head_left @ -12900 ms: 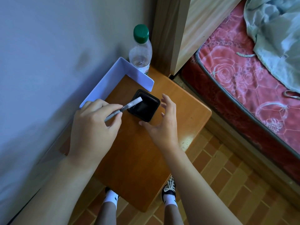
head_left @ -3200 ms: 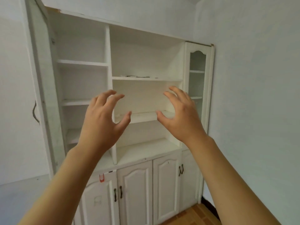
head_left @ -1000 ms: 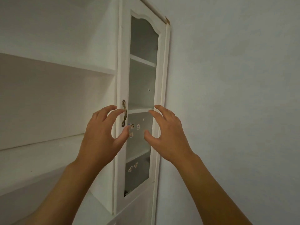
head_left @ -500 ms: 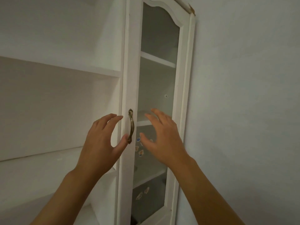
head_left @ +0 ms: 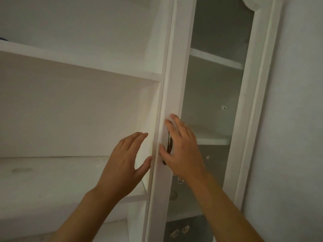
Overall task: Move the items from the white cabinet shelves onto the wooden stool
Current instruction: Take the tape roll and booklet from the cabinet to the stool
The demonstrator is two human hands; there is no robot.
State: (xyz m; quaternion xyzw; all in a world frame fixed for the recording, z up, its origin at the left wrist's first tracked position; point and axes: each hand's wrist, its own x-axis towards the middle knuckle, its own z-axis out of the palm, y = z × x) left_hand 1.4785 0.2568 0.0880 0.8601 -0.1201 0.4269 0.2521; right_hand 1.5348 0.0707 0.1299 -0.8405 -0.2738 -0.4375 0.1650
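**Both hands at the glass door's handle**

While I am looking up through the head camera at the white cabinet (head_left: 78, 109), both hands are sitting close against the left stile of its glass door (head_left: 174, 70). My right hand (head_left: 181, 151) is lying over the brass door handle (head_left: 169, 142), its fingers nearly straight and pointing up along the stile, its thumb reaching in below the handle; I cannot tell whether the fingers are actually curling behind the metal or only covering it. My left hand (head_left: 125, 163) is hovering just left of the door's edge, fingers straight and spread, thumb tip touching or nearly touching the stile, and it is holding nothing.

The open shelf (head_left: 52, 173) is running level with my left wrist and off to its left, with another shelf board above it. A small dark blue shape (head_left: 3, 38) is peeking over that upper board at the far left edge of the view, cut off too much for me to name it.

Behind the glass, inner shelves (head_left: 215, 58) are showing faintly. Small pale stickers (head_left: 180, 231) are dotting the lower pane, too blurred to read. The handle is mostly hidden by my right hand, and the wooden stool is lying outside this view.
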